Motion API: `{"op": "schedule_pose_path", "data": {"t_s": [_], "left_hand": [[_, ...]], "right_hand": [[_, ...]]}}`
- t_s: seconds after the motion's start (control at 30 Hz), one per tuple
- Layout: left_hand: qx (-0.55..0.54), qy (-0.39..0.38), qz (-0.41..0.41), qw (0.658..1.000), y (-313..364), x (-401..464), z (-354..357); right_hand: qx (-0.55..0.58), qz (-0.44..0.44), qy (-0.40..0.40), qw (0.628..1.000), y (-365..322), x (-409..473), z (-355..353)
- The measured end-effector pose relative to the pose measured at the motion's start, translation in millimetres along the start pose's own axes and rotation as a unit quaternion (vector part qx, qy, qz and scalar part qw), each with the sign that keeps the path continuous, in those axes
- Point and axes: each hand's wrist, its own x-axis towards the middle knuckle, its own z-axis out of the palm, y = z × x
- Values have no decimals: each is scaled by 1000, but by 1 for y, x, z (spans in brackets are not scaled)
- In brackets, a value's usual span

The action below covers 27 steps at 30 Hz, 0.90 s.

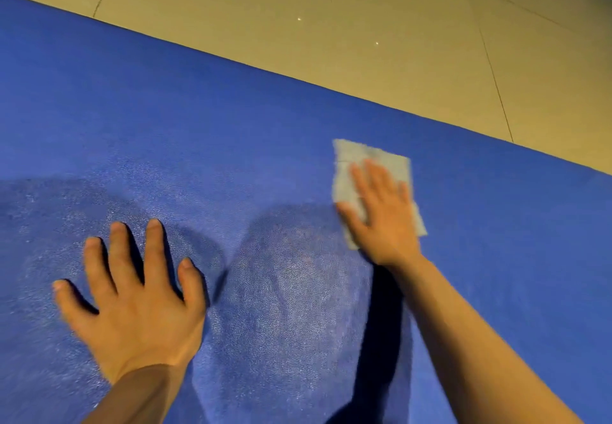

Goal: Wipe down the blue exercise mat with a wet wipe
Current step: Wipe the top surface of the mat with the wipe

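The blue exercise mat (pixel 205 119) fills most of the view and lies flat beneath both hands, its far edge running diagonally past the fingertips, with pale tiled floor (pixel 331 9) beyond it. The left hand (pixel 132 304) rests palm down on the mat, fingers straight and spread wide apart, thumb angled out to the side, holding nothing. The right hand (pixel 381 218) sits farther out from the body and nearer the mat's far edge — it lies flat on the wet wipe (pixel 364 165), fingers extended and close together, pressing the wipe against the mat rather than gripping it. The wipe is a pale, roughly rectangular sheet, opened out and a little crumpled; its far corners stick out past the right fingertips, and a strip of it shows on the outer side of the palm, toward the wrist. Between the two hands, and around the left one, the mat's surface looks mottled and faintly shiny, with darker shadow patches cast across it — one follows the right forearm. Both forearms enter from the bottom of the view, well apart from each other.
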Motion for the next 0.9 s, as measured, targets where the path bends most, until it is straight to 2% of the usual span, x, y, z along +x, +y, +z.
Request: {"op": "schedule_pose_path", "data": {"t_s": [0.07,0.13,0.2,0.27,0.3,0.37,0.43,0.5,0.57,0.6,0.67,0.73,0.8,0.83,0.9], "left_hand": [[8,-15,-7,1000,1,1,-1],[11,-24,-8,1000,0,0,-3],[10,-33,-11,999,-1,1,-4],[13,-43,-16,999,-1,1,-4],[14,-45,-15,999,0,1,-4],[12,-47,-12,999,1,1,-5],[14,-46,-10,999,1,1,-5],[18,-44,-5,999,0,1,-5],[24,-51,-3,998,-2,1,-5],[25,-57,-3,998,-3,1,-5],[24,-64,-2,998,-4,0,-4],[20,-69,-6,997,-4,1,-4],[21,-74,-9,997,-2,2,-5],[21,-77,-7,997,-1,2,-5],[28,-78,-4,997,-2,2,-4]], "right_hand": [[-10,171,21,985,31,-5,-10],[3,289,24,957,28,-1,-13],[32,380,32,924,-1,9,-9],[45,403,15,914,-44,15,1],[37,373,0,927,-69,15,6],[-1,248,-37,968,-120,6,18],[-22,63,-40,997,-155,-15,28],[4,-115,-10,993,-161,-37,33],[31,-188,-4,982,-133,-52,32],[28,-170,-13,985,-111,-59,29],[17,-41,-14,999,-54,-71,15],[5,165,-19,986,13,-85,-5],[16,371,-32,928,62,-104,-22],[31,446,-39,894,73,-109,-29],[49,527,-28,848,68,-109,-28]]}}
